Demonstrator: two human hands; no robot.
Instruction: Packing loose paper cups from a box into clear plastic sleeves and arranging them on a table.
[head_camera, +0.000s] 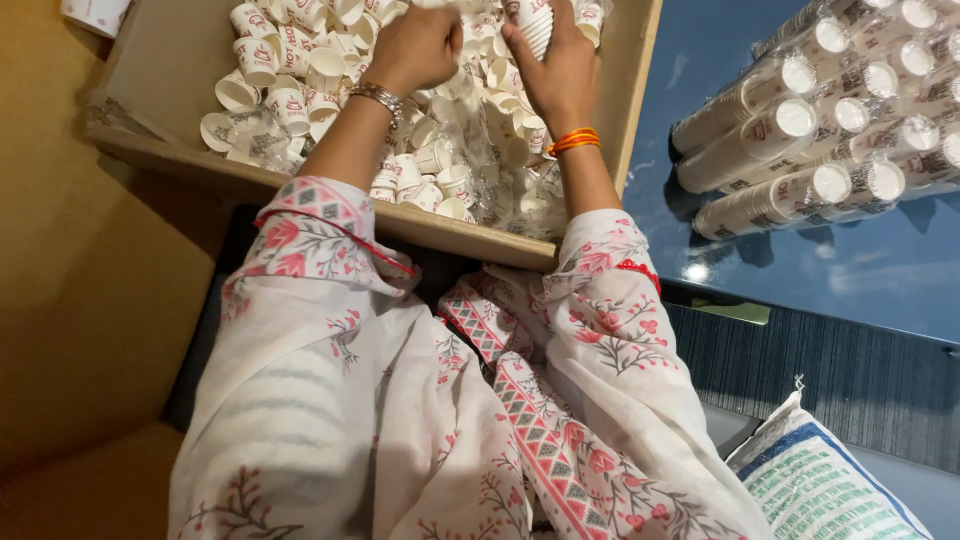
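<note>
Both my hands reach into an open cardboard box (160, 70) heaped with several small white paper cups (290, 95) that carry red print. My right hand (560, 70) is closed around a short nested stack of cups (535, 25) at the top of the view. Just to its left, my left hand (415, 45) hovers over the heap with its fingers curled down among the cups and crumpled clear plastic; whether it holds one is hidden. A metal bracelet circles the left wrist, orange thread bands the right.
Several long wrapped sleeves of stacked cups (800, 130) lie on a glossy dark blue tabletop (860, 270) to the right. A woven white sack with green and blue print (820, 480) sits at the lower right. Brown cardboard (70, 330) fills the left.
</note>
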